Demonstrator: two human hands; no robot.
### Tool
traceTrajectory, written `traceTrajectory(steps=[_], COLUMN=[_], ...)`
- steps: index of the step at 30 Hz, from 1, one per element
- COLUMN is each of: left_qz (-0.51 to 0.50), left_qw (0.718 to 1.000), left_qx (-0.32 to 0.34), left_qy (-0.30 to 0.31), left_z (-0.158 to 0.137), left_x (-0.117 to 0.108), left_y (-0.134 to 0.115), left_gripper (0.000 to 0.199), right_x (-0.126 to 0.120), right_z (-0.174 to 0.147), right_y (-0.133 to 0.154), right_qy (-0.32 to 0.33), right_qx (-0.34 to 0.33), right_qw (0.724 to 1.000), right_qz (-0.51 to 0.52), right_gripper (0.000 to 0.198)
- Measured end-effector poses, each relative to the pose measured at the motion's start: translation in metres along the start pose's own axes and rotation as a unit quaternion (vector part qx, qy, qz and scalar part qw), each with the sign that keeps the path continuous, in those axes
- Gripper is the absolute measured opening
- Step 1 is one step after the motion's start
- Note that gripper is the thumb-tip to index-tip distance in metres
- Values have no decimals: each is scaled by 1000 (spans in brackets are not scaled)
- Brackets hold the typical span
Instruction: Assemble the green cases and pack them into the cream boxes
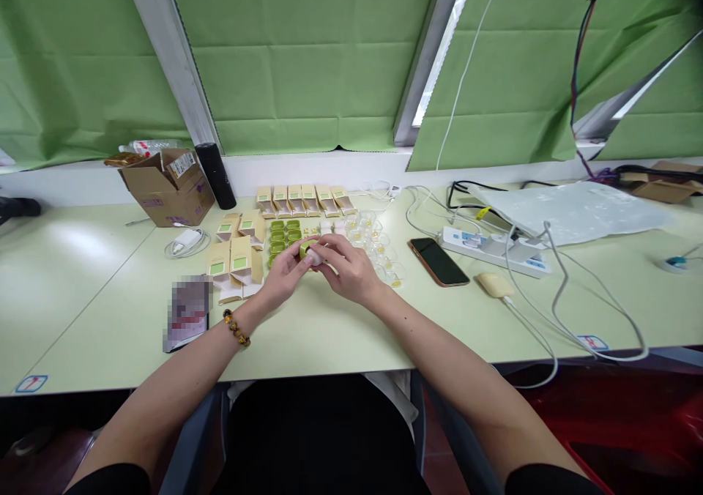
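My left hand [286,274] is closed around a small green container [304,247]. Fingers of my right hand [351,268] pinch a small white piece [315,258] against it; fingertips hide part of both. Just behind my hands stand rows of similar green containers [277,236]. Clear plastic cups [378,249] with yellowish bits in them spread out to the right of my right hand. Small white pieces [326,227] lie between these two groups. Opened cream cartons [295,201] line up at the back, and more cartons [240,263] with green labels lie left of my left hand.
A smartphone [439,262], a white power strip [494,251] and a cream-coloured device [494,285] with cables lie to the right. On the left are a charger [187,242], a cardboard box [168,191], a black bottle [216,176] and a blurred-out flat item [187,312].
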State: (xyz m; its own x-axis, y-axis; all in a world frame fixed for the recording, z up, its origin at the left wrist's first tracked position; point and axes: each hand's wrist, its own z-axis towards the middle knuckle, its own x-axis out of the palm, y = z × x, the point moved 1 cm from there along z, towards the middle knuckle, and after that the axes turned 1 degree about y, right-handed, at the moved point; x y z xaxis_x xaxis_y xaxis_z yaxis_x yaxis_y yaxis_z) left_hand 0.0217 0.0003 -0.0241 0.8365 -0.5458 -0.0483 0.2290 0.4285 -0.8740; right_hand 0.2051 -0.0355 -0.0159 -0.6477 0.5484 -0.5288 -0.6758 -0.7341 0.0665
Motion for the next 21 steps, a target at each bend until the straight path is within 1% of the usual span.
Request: traceTrajectory(steps=[8, 13, 16, 21], left_qz=[-24, -16, -1, -19], left_qw=[999, 998, 996, 998], left_qx=[-28, -44, -43, -33], left_qy=[-14, -52, -73, -57], left_z=[0, 0, -2, -3], left_x=[4, 8, 9, 10], left_y=[-5, -5, -4, -4], left_gripper=[52, 54, 55, 58], right_x=[0, 0, 0, 3], right_z=[0, 1, 2, 0], right_y=[2, 6, 8, 5], right_qy=[-12, -5, 2, 9], right_qx=[-13, -11, -10, 0], right_qw=[1000, 1000, 1000, 1000], right_qz=[-9, -14, -26, -30], right_gripper=[35, 35, 34, 44])
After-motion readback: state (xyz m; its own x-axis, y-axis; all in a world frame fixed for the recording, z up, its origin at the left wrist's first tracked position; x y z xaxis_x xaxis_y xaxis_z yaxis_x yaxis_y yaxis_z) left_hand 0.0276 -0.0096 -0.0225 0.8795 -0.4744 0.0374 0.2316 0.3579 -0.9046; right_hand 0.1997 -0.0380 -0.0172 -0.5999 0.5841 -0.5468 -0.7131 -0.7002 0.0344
